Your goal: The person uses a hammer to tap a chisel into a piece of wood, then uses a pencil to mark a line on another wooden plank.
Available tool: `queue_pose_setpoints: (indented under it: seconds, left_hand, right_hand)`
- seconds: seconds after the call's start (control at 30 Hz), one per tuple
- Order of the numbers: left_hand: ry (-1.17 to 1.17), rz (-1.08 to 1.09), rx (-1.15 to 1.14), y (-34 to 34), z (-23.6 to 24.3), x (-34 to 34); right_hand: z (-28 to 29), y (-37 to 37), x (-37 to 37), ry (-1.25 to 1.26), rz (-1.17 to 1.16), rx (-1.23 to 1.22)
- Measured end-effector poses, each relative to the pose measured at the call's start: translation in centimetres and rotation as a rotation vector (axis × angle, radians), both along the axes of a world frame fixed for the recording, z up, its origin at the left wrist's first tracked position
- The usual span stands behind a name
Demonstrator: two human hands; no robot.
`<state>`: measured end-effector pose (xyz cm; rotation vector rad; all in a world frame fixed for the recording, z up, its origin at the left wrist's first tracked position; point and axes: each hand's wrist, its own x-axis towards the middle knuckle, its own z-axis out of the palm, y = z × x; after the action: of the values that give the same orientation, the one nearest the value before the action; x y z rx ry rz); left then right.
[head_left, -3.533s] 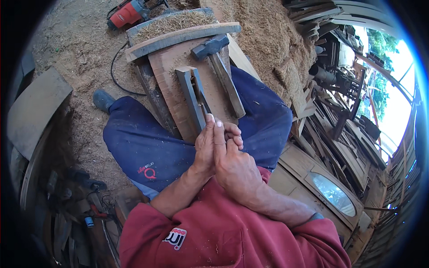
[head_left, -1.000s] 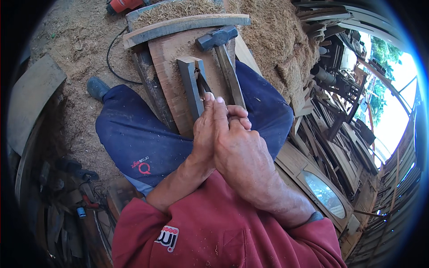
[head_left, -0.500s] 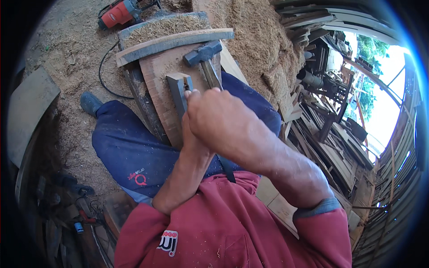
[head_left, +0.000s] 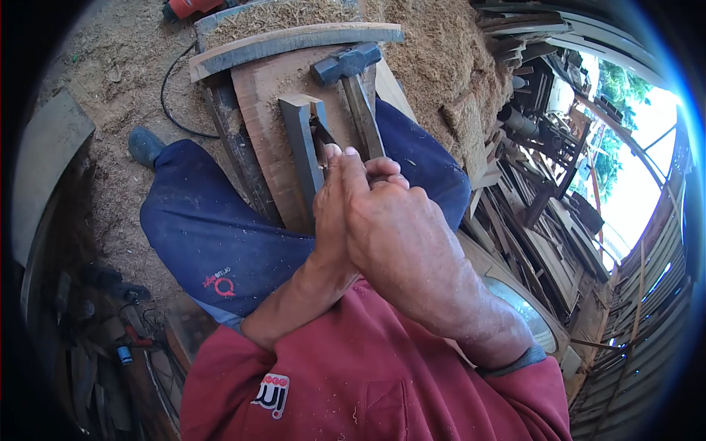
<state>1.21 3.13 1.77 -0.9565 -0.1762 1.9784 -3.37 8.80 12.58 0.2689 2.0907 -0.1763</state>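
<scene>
A reddish wooden board (head_left: 265,110) rests across the seated person's lap and serves as the table. On it lie a grey wooden block (head_left: 300,140) and, just right of it, a hammer (head_left: 351,77) with its head at the far end. A curved plank (head_left: 294,40) lies across the board's far end.

Place: an open-sided woodworking shed — rough and working.
Ground: sawdust (head_left: 448,51) heaped thick behind the board's far edge.
Tools: a sledge hammer (head_left: 351,73) on a wooden board (head_left: 265,125); a red power tool (head_left: 193,7) — corded.
Stock: stacked timber (head_left: 544,228) along the right.
</scene>
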Motion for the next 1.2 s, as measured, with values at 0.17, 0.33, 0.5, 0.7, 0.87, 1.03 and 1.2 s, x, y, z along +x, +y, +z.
queue_pose_setpoints:
  seconds: [0.17, 0.33, 0.5, 0.7, 0.87, 1.03, 1.2]
  left_hand:
    - [0.011, 0.079, -0.068, 1.2, -2.5, 1.1]
    - [-0.051, 0.215, 0.022, 0.6, -0.6, 0.9]
    - [0.186, -0.058, -0.093, 0.0, -0.8, 1.6]
    - [0.156, 0.066, 0.003, 0.6, -2.4, 1.5]
    - [0.491, 0.009, -0.419, 1.9, -3.4, 3.2]
    - [0.166, 0.124, 0.067, 0.6, -1.3, 2.8]
    - [0.557, 0.086, -0.301, 1.3, 1.5, 2.4]
  right_hand:
    - [-3.1, 1.9, -4.8, -0.021, 0.176, -0.103]
    - [-2.4, 0.6, -0.7, 0.143, 0.163, -0.040]
    - [0.0, 0.0, 2.1, 0.047, -0.020, 0.023]
    - [-4.8, 3.3, 0.7, 0.142, 0.118, -0.139]
    - [-2.9, 0.6, 1.0, 0.192, 0.098, -0.036]
    - [-0.4, 1.5, 4.3, 0.203, 0.141, -0.010]
    - [-1.6, 2.7, 9.5, 0.762, -0.077, -0.227]
